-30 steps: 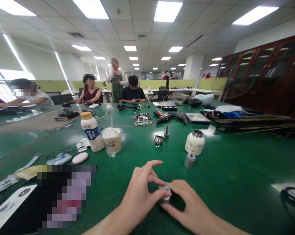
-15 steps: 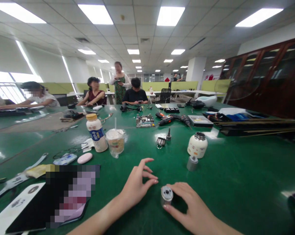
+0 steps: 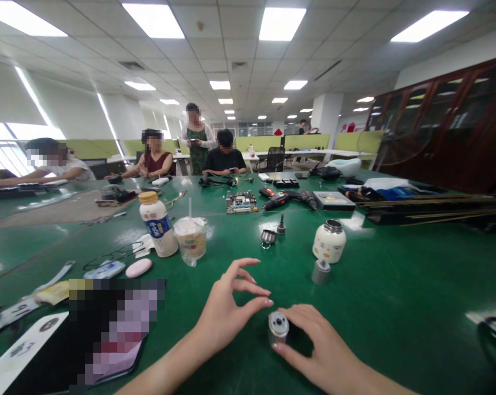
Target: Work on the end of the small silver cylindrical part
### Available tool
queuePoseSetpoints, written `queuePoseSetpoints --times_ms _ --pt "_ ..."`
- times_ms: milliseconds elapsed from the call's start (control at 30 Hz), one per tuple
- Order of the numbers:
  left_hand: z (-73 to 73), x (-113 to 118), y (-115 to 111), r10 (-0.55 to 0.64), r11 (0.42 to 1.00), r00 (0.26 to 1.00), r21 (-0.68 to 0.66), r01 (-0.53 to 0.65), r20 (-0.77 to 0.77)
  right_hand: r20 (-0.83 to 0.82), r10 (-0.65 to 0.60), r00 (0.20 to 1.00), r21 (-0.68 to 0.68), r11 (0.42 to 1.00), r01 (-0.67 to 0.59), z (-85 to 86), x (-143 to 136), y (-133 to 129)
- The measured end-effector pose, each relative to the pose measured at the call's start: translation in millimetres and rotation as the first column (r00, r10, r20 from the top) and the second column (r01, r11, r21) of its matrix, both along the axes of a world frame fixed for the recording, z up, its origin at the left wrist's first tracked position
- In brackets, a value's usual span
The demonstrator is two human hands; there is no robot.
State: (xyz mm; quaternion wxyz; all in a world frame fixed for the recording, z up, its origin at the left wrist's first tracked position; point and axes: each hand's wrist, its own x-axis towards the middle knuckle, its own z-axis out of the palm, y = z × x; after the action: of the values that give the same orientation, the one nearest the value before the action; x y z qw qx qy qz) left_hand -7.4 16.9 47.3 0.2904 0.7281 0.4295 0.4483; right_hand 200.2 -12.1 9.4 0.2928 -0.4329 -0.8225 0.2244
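Observation:
A silver metal cylinder, like a small motor with holes in its top face, stands upright on the green table. My right hand grips it from the right between thumb and fingers. Just left of it, my left hand hovers open, its fingers curved and apart, holding nothing I can see. Farther off to the right stands a second grey cylinder with a short stub on top, in front of a white open-necked flask. A small steel pot-shaped piece and a dark stepped metal part lie beyond my hands.
To the left are a milk-tea bottle, a plastic cup with straw, a pink oval case and a blurred-out tablet. Farther back lie a circuit board, power drills and a flat box. Several people are across the table.
My left hand has moved slightly right, its thumb nearer the metal cylinder. My right hand keeps its grip on it. The whole view has shifted a little.

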Motion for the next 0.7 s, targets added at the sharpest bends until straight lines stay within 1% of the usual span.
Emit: queuePoseSetpoints --times_ms 33,100,200,267,367,467,500,533,600,667,700 --pt "3.9 2.2 -4.4 -0.017 1.0 1.0 -0.012 0.017 -0.004 -0.003 0.004 1.0 0.004 1.0 -0.004 -0.3 0.0 0.1" --pt "6.5 6.4 -11.4 -0.057 0.998 0.998 -0.041 0.055 -0.024 -0.007 0.006 1.0 0.006 1.0 -0.006 -1.0 0.0 0.3" --pt "0.9 11.6 -15.7 -0.089 0.993 0.996 -0.075 0.086 -0.032 -0.015 0.001 1.0 0.014 1.0 -0.001 -2.8 0.0 0.5" --pt "-3.9 13.4 -16.2 -0.084 0.994 0.996 -0.077 0.081 -0.033 -0.02 0.0 1.0 0.027 1.0 0.001 -4.6 0.0 0.5" --pt "-5.7 13.5 -18.4 -0.099 0.994 0.993 -0.042 0.097 -0.06 -0.019 -0.003 1.0 0.036 0.999 0.004 -6.2 0.4 0.4" --pt "-0.6 11.2 -22.7 -0.187 0.982 0.98 0.022 0.189 -0.075 -0.014 0.01 1.0 0.029 1.0 -0.01 -5.3 0.9 0.5" --pt "1.4 10.5 -23.7 -0.198 0.979 0.977 0.036 0.201 -0.076 -0.014 0.016 1.0 0.027 1.0 -0.016 -4.6 1.0 0.6" --pt "2.9 10.1 -24.3 -0.187 0.981 0.979 0.045 0.191 -0.081 -0.015 0.021 1.0 0.026 0.999 -0.02 -3.8 1.1 0.5" --pt "3.4 10.4 -24.0 -0.115 0.991 0.987 0.051 0.121 -0.111 -0.019 0.019 1.0 0.02 1.0 -0.019 -2.7 0.9 0.4" --pt "0.3 12.2 -22.6 -0.037 0.997 0.987 0.054 0.045 -0.154 -0.021 0.011 1.0 0.013 1.0 -0.01 -2.3 0.4 0.1" --pt "-2.0 13.5 -22.1 -0.015 0.998 0.986 0.052 0.024 -0.168 -0.02 0.009 1.0 0.01 1.0 -0.009 -2.4 0.1 -0.2"
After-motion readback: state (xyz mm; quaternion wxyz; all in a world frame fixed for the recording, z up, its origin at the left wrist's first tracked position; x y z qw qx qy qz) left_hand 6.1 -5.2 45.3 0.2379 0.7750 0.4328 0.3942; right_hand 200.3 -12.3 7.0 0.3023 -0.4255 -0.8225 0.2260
